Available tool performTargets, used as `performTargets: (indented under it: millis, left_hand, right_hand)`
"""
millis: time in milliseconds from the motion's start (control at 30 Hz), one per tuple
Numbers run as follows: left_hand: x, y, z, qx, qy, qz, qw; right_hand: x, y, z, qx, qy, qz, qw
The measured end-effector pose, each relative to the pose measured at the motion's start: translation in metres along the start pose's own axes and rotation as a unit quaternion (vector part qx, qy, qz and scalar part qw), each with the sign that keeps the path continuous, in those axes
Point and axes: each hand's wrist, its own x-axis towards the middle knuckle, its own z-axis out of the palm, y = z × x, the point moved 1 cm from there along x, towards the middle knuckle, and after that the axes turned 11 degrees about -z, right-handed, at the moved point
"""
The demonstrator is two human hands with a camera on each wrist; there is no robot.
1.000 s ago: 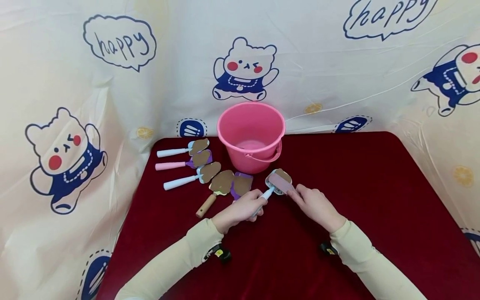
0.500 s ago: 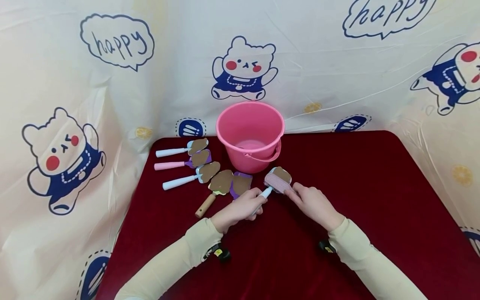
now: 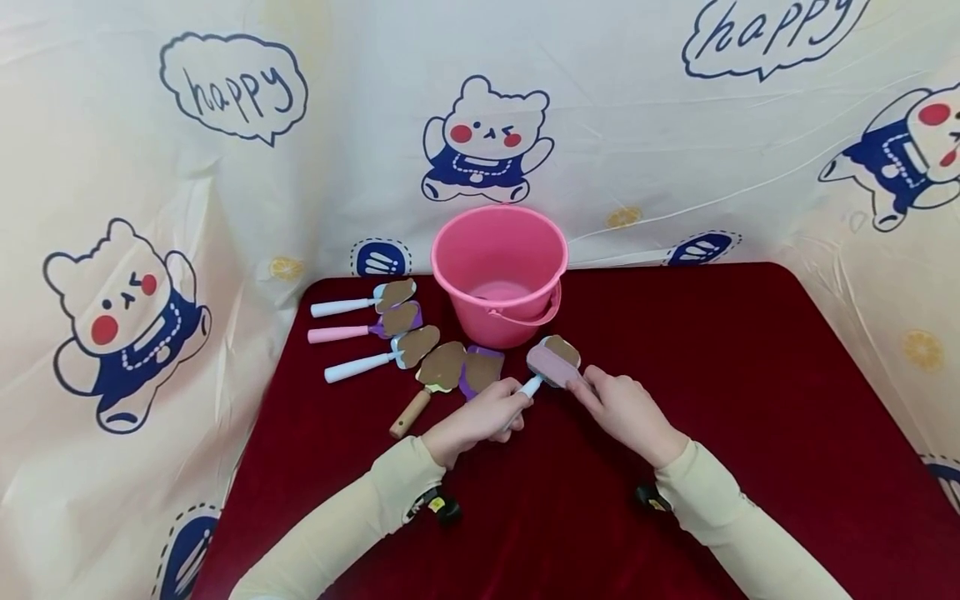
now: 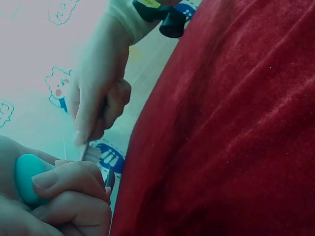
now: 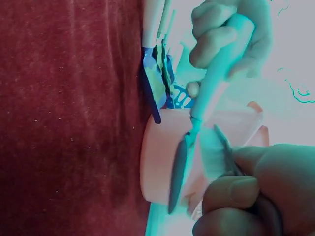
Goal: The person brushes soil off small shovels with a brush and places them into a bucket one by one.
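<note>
Brush (image 3: 553,364) over trowel (image 3: 564,347)

Head: the left hand (image 3: 480,415) grips the trowel's handle; the right hand (image 3: 632,412) pinches the brush, which covers part of the brown blade. The trowel is in front of the bucket (image 3: 487,321), toward its right. Five more trowels (image 3: 442,365) lie to the left on the table (image 3: 712,375).

Left wrist: fingers curl around the handle's end.

Right wrist: bristles face the blade; I cannot tell whether they touch.

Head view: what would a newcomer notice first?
Probably the pink bucket toward the back of the red tablecloth. In front, the left hand's fingers grip a blue-handled trowel while the right hand's fingers hold a pink brush over it. Five brown-topped trowels lie to the left.
</note>
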Motion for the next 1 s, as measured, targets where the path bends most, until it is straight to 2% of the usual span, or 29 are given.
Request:
performTargets:
  millis: [133, 267, 467, 600, 767, 1000]
  left_hand:
    - [-0.0022, 0.0019, -0.0011, -0.004, 0.0, 0.006, 1.0]
    - [-0.0043, 0.0018, -0.001, -0.006, -0.008, 0.008, 0.9999]
    - [-0.0038, -0.0001, -0.0012, 0.002, -0.014, 0.008, 0.9999]
    - [-0.0019, -0.0009, -0.0023, -0.011, -0.021, -0.001, 0.9997]
    - [0.0007, 0.0018, -0.0045, -0.024, -0.035, -0.005, 0.9991]
    - [-0.0016, 0.0072, -0.0081, -0.015, -0.034, 0.0, 0.9993]
  right_hand:
    - [0.0004, 0.0, 0.0016, 0.003, -0.01, -0.002, 0.9999]
    - [-0.0014, 0.0033, 0.0021, 0.007, -0.014, 0.016, 0.9997]
    - [-0.0042, 0.0053, 0.0009, -0.005, 0.005, 0.02, 0.9998]
    - [-0.0057, 0.003, 0.0013, -0.01, 0.019, 0.013, 0.9997]
    - [-0.005, -0.0009, 0.0027, 0.0, 0.015, -0.01, 0.9998]
    - [-0.0022, 0.0016, 0.0023, -0.038, 0.012, -0.022, 0.999]
